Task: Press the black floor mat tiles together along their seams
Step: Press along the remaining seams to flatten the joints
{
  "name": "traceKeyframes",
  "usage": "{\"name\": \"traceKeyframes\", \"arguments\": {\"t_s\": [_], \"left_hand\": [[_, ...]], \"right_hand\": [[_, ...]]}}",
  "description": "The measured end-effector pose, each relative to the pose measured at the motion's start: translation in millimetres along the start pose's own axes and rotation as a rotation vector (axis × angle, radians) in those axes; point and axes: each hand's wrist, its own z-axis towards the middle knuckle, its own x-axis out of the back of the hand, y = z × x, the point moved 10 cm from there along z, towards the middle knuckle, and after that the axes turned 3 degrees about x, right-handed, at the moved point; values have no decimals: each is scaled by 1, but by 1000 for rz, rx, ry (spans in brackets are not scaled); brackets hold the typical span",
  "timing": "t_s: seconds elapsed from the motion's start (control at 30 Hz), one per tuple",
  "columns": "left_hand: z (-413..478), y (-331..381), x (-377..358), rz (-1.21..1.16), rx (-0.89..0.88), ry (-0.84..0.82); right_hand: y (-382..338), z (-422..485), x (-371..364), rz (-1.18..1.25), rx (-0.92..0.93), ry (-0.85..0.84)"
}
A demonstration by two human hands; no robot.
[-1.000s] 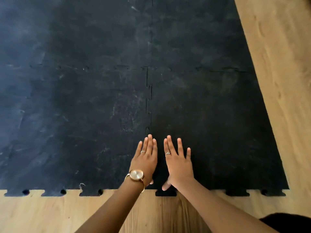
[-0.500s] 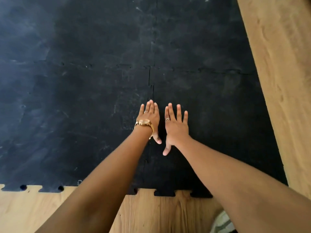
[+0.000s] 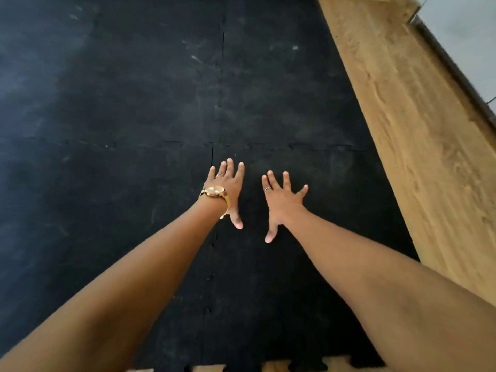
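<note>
Tiles of black floor mat [image 3: 134,103] cover most of the wooden floor [image 3: 418,146], their seams [image 3: 213,264] forming a cross: one line running near to far, another left to right. The left hand [image 3: 226,187] lies palm down over the near-far seam, just short of the crossing, fingers extended and close together. The right hand [image 3: 281,202] lies flat just to its right, fingers spread wide. A gold watch [image 3: 214,192] circles the left wrist. Puzzle-shaped tabs edge the mat's near side.

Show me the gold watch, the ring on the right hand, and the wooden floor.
gold watch [image 3: 214,191], head view, on its round face.
ring [image 3: 267,189], head view, on the band.
wooden floor [image 3: 418,146], head view, bare planks right of the mat.
</note>
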Motion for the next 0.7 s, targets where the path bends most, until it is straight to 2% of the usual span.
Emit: {"name": "traceKeyframes", "arguments": {"t_s": [0.23, 0.5, 0.6, 0.7], "left_hand": [[55, -10, -4, -64, 47, -109], [42, -1, 6, 27, 111, -184], [42, 8, 8, 81, 195, -259], [51, 47, 24, 72, 132, -237]], "right_hand": [[29, 43, -2, 117, 17, -109], [30, 36, 5, 145, 56, -87], [38, 33, 17, 181, 95, -23], [91, 30, 27, 187, -40, 44]]}}
